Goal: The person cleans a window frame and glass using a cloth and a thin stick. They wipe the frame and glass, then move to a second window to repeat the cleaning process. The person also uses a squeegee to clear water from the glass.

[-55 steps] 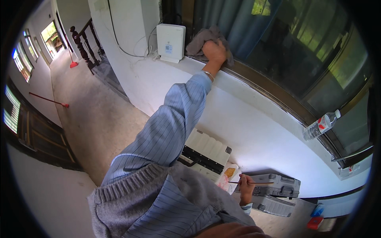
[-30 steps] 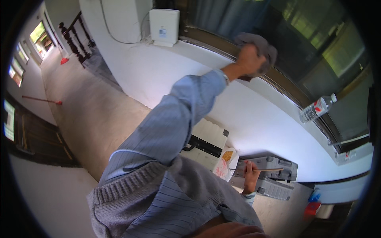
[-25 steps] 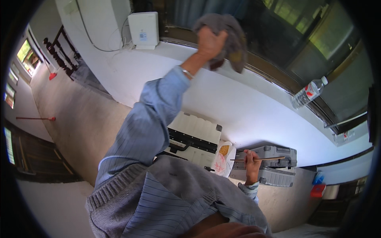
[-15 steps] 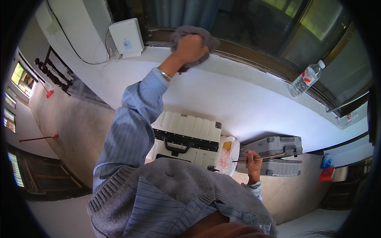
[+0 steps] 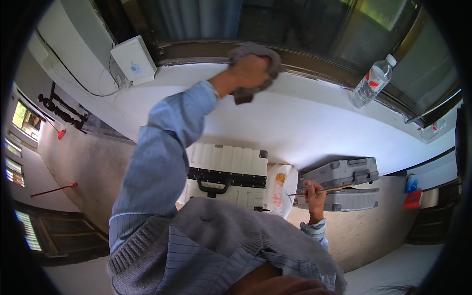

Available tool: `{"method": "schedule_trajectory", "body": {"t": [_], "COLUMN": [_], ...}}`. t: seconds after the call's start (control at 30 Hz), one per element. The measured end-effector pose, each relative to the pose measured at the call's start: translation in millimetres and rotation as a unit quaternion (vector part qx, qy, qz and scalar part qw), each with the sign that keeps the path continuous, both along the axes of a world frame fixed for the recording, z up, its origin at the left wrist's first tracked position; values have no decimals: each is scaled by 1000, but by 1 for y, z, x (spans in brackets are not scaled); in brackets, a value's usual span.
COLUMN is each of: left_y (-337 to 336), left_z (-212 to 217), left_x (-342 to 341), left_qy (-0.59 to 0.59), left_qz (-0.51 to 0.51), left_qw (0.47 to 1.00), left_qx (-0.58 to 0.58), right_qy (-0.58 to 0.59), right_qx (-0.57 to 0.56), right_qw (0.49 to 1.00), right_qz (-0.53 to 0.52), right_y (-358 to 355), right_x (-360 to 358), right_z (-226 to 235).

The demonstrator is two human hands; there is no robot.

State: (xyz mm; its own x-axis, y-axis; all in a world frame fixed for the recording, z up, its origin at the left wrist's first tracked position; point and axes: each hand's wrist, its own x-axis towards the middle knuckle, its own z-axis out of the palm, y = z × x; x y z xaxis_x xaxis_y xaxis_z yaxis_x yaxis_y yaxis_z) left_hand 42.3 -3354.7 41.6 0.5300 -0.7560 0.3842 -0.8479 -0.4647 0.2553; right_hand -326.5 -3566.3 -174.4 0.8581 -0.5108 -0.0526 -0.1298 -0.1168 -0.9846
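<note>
My left hand [image 5: 245,74] is raised to the white window sill [image 5: 314,96] and grips a grey cloth [image 5: 258,53], pressing it against the dark lower edge of the window frame. The blue sleeve of that arm runs up from my grey vest. My right hand [image 5: 311,191] hangs low, near a grey suitcase [image 5: 344,172], and holds a thin brown stick [image 5: 337,189] that points to the right.
A clear plastic water bottle [image 5: 371,81] stands on the sill to the right. A white box [image 5: 133,61] with cables is fixed to the wall at the left. Below stand a white suitcase [image 5: 226,164] and a printed plastic bag [image 5: 280,189]. A red-handled broom [image 5: 54,189] lies on the floor.
My left hand has carried the cloth along the sill, first rightwards and up onto the glass, then back down to the frame's lower edge. My right hand has kept the stick.
</note>
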Motion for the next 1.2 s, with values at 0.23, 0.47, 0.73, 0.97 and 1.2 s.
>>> {"method": "schedule_trajectory", "body": {"t": [0.23,0.47,0.73,0.97,1.2], "left_y": [90,119,105,24,-26], "left_z": [7,-1,-6,13,27], "left_x": [28,43,42,9,-10], "left_qy": [-39,-41,3,38,360], "left_qz": [153,243,399,264,142], "left_qw": [985,965,911,963,824], "left_qx": [68,87,100,22,-413], "right_qy": [-8,8,9,-25,-66], "right_qx": [55,58,77,33,38], "right_qw": [998,991,974,994,995], "right_qz": [-24,-122,-212,-102,-61], "right_y": [-21,-47,-73,-72,-58], "right_x": [-17,-93,-165,-110,-98], "right_z": [5,2,-24,5,21]}}
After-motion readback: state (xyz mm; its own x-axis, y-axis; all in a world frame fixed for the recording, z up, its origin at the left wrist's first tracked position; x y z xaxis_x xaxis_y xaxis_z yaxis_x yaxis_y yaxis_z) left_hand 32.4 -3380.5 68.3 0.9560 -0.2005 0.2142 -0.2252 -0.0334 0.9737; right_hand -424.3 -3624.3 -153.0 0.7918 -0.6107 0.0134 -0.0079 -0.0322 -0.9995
